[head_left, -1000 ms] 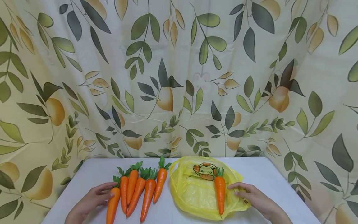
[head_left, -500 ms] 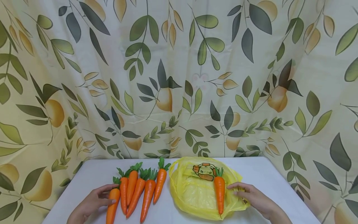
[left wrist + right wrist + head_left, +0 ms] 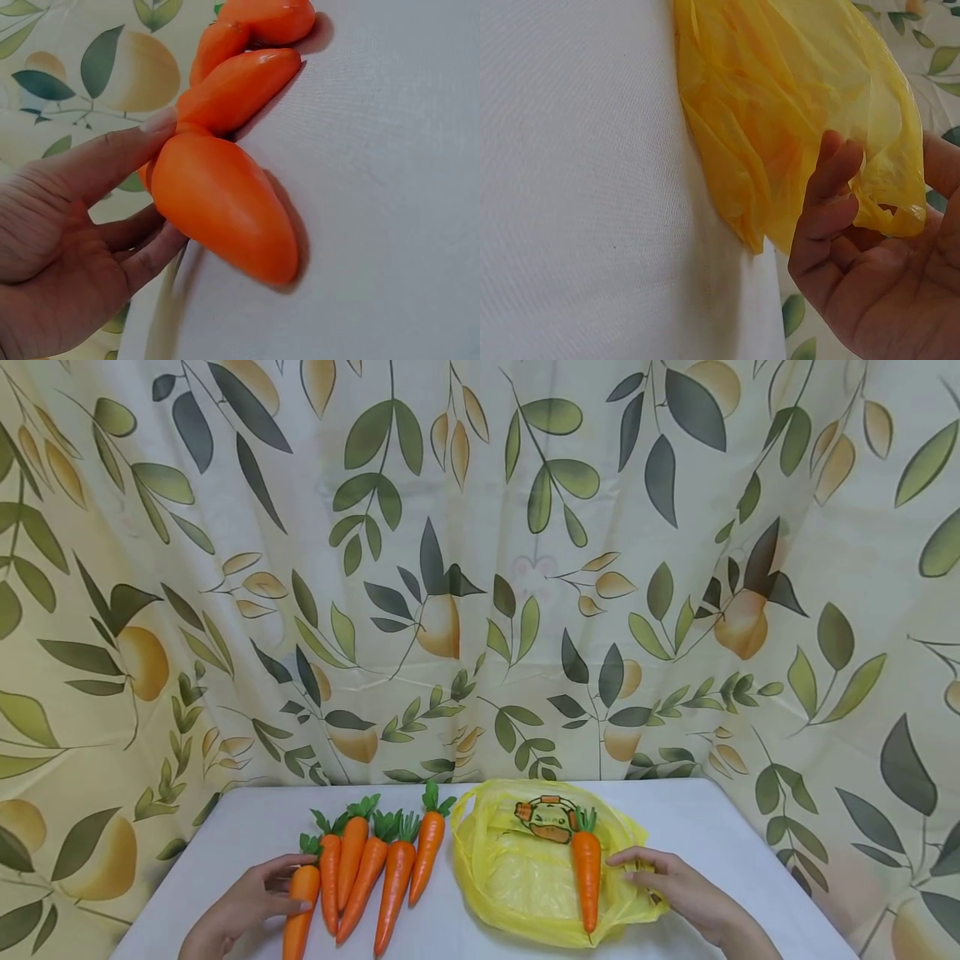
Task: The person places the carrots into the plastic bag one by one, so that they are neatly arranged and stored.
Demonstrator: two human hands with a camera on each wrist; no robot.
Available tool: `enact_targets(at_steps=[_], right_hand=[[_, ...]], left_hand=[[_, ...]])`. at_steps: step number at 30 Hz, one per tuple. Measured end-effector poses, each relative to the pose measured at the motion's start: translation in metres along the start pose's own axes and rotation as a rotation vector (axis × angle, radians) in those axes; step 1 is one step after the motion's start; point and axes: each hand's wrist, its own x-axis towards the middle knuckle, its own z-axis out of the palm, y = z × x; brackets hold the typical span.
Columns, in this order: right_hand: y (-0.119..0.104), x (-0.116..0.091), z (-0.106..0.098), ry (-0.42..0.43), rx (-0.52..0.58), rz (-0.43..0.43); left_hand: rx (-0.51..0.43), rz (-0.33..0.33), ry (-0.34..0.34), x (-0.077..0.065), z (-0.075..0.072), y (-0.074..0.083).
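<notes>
My left hand (image 3: pixel 247 902) grips the leftmost orange carrot (image 3: pixel 298 910) by its upper part, with the thumb on one side and the fingers on the other. Seen from the left wrist, the tip of that carrot (image 3: pixel 225 210) points away from the hand (image 3: pixel 82 217) over the white table. At the right edge of a yellow plastic bag (image 3: pixel 517 893), my right hand (image 3: pixel 690 893) holds the film between thumb and bent fingers. The right wrist view shows the crumpled bag (image 3: pixel 780 90) hanging between the thumb and fingers of that hand (image 3: pixel 885 277). A single carrot (image 3: pixel 588 885) lies on the bag.
Several more carrots with green tops, among them one at the right end (image 3: pixel 427 852), lie side by side on the white table (image 3: pixel 247 810) between the left hand and the bag. A leaf-and-fruit patterned curtain (image 3: pixel 480 710) stands behind the table.
My left hand's thumb has slid slightly down along the leftmost carrot, and its fingers have closed further over it. The right hand and bag stay where they were.
</notes>
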Motion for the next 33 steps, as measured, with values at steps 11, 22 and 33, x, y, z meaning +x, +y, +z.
enact_targets(at_steps=[11,22,33], right_hand=[[0.002,-0.001,-0.001,-0.001,0.001,-0.006],[-0.002,-0.003,0.001,-0.001,-0.012,-0.024],[0.000,-0.001,0.002,-0.003,0.007,-0.018]], left_hand=[[0.031,0.005,0.037,0.002,0.001,0.000],[-0.054,0.005,0.070,-0.005,0.002,0.001],[-0.078,0.054,0.118,-0.011,-0.001,0.020]])
